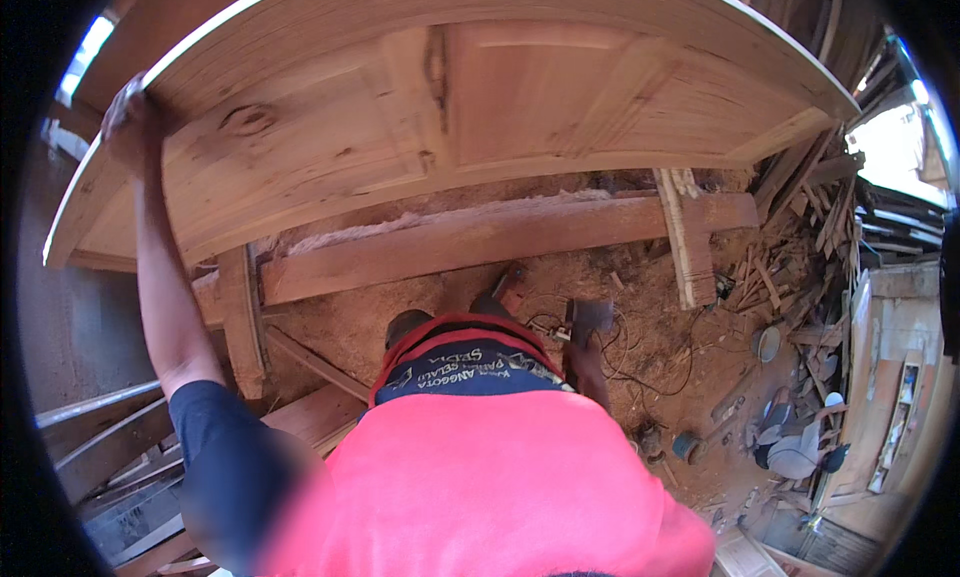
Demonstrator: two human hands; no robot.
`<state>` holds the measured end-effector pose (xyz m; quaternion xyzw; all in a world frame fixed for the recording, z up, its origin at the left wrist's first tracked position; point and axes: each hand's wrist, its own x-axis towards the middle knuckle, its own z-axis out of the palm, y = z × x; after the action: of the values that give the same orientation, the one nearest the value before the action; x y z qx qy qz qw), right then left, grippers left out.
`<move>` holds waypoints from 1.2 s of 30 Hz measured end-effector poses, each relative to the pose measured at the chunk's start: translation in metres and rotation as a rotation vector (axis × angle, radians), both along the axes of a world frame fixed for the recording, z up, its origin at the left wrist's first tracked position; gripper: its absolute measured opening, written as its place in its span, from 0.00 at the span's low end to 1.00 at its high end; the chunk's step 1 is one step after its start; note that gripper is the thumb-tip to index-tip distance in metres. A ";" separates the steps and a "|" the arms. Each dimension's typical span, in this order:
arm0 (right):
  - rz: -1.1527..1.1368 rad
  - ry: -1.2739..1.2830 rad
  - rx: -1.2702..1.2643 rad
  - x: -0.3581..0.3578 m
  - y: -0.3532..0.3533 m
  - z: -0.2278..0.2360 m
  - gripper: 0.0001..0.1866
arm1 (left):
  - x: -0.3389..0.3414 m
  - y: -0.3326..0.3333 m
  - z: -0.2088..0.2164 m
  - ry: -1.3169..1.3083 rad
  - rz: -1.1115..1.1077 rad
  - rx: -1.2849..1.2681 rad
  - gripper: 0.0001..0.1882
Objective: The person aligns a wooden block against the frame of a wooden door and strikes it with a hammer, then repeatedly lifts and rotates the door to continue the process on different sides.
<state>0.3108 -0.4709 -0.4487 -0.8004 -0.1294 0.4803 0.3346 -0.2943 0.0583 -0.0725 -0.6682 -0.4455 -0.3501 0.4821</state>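
Note:
My left hand [132, 117] is wrapped round the upper left edge of a large panelled wooden door [540, 97]. The arm stretches out fully to it. The door is pale reddish wood with recessed panels and knots, and it lies above a long timber beam [430, 252]. Low at my right side, my right hand [578, 355] is closed on a dark, boxy hand-held tool [590, 315]. Its exact kind is too blurred to tell, and my fingers are partly hidden. A thin cable [655, 385] loops over the ground close by.
A ragged-edged upright board [684, 239] and a wooden post [240, 317] stand by the beam. Scrap wood [775, 277] is heaped at right. A tin [688, 447] sits on the dusty ground, near what looks like a crouching person [795, 452]. Planks [125, 467] lie at lower left.

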 end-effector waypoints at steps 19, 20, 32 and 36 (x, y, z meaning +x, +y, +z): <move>-0.726 0.852 0.812 0.089 0.150 -0.016 0.12 | 0.227 0.026 0.024 -0.307 0.110 -0.535 0.32; -0.718 0.850 0.802 0.092 0.171 -0.024 0.13 | 0.225 0.034 0.025 -0.302 0.144 -0.543 0.32; -1.062 0.659 0.729 0.101 0.373 -0.141 0.09 | 0.256 0.092 0.022 -0.293 0.109 -0.562 0.30; -1.209 0.531 0.637 0.092 0.404 -0.149 0.15 | 0.262 0.123 0.015 -0.327 0.116 -0.661 0.32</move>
<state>0.4030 -0.0669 -0.5980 -0.4526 0.2869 0.3285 0.7778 -0.0324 0.1813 -0.0574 -0.6968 -0.6427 -0.2614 0.1818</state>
